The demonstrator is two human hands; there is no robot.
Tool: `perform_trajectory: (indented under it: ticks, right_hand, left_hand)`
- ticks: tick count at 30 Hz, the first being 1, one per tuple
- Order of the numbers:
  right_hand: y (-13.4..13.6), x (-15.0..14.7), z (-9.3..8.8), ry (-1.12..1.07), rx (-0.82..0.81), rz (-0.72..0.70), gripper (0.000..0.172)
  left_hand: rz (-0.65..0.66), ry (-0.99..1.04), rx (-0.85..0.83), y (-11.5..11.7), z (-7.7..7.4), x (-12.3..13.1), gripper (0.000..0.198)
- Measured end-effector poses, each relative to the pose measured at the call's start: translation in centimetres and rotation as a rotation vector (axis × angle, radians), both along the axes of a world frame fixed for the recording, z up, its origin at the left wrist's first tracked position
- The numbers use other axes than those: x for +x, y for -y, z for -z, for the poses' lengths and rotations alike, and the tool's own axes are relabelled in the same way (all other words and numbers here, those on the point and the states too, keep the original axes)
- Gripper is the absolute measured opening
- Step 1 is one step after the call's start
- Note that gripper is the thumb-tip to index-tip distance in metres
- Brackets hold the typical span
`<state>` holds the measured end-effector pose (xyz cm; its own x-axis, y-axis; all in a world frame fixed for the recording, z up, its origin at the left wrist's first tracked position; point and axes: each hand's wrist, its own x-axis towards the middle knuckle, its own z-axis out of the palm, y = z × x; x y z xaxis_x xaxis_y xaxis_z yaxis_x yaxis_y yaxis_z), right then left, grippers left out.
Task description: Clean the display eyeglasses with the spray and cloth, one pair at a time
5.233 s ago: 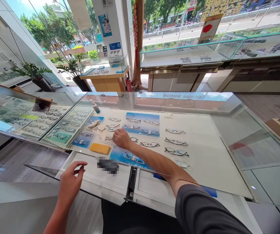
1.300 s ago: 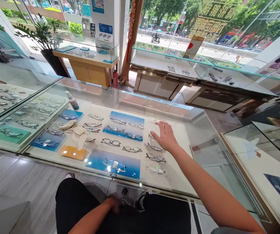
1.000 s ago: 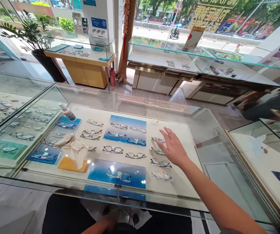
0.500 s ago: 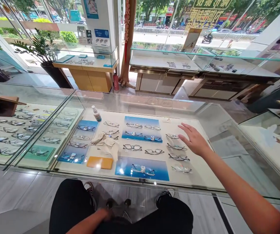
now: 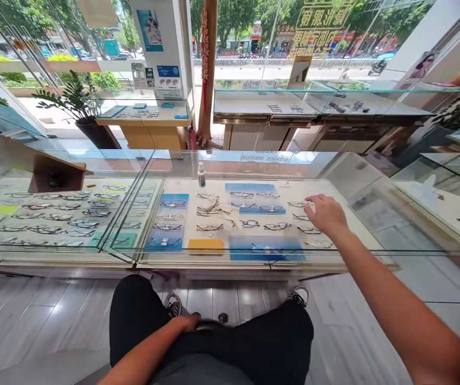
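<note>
We reach out with our right hand [image 5: 326, 212] over the right end of the bench [image 5: 73, 266], its fingers loosely curled and empty. We cannot tell whether they touch the glass top or hang just above it. Under the hand, a column of eyeglasses [image 5: 309, 230] lies on the white display board inside the case, and the top pair [image 5: 299, 203] sits just beyond the fingertips.

Our left hand [image 5: 185, 322] rests in our lap on our black trousers [image 5: 137, 326], well apart from the bench, with its fingers curved downward. A dark edge [image 5: 209, 324] lies just beside it, but we cannot tell what it is or whether the hand grips it.

More eyeglasses [image 5: 250, 223] lie in rows across the board, among blue cards [image 5: 267, 248] and beside a yellow pad [image 5: 206, 245]. A small spray bottle [image 5: 201, 175] stands near the back of the case. The bench's left section holds further rows of frames [image 5: 53, 216]. Below the front edge, our sneakers [image 5: 174, 306] show on the tiled floor.
</note>
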<state>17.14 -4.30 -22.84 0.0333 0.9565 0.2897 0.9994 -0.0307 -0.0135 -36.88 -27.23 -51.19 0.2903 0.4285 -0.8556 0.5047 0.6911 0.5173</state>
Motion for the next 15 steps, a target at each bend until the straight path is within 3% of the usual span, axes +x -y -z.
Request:
perform_trajectory:
  ticks: [2,5,11,15]
  right_hand:
    - [1.4,-3.3,1.0,-0.122,0.004,-0.078,0.049]
    - [2.7,-6.3,1.9,-0.237,0.032,-0.08,0.054]
    - [2.5,-6.2,1.4,-0.266,0.017,0.019,0.055]
    - [2.0,-6.3,1.0,-0.284,-0.002,0.044,0.055]
  left_hand:
    - [-0.052,-0.004,-0.02,-0.1,-0.4,-0.7,0.049]
    - [-0.218,0.041,0.012,-1.2,-1.0,-1.1,0.043]
    - [-0.802,0.284,0.229,-6.5,-2.9,-1.6,0.031]
    - [-1.086,0.381,0.252,-8.5,-3.9,-2.7,0.043]
